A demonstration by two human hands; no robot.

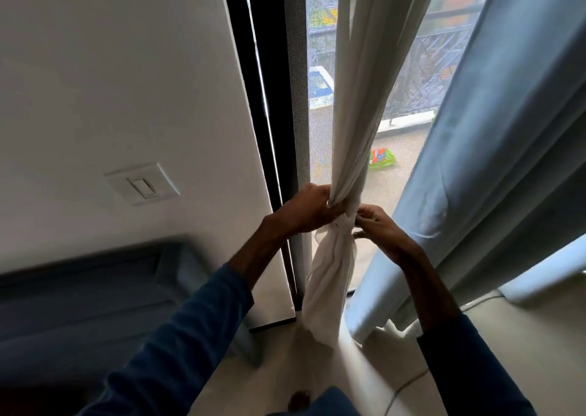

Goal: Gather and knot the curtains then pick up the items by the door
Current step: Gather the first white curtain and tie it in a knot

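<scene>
A white sheer curtain point(358, 108) hangs gathered into one rope in front of the screened door point(298, 98). It is cinched at about waist height, and its tail point(328, 289) hangs loose to the floor. My left hand point(306, 208) grips the bundle just above the cinch from the left. My right hand point(375, 225) pinches the fabric at the cinch from the right. A grey-blue heavy curtain point(494, 149) hangs ungathered to the right.
A light switch point(142, 184) sits on the white wall at left, above a dark blue sofa point(95, 304). Outside on the balcony floor lies a green tray point(382, 159). A thin cable point(412, 380) runs across the pale floor at lower right.
</scene>
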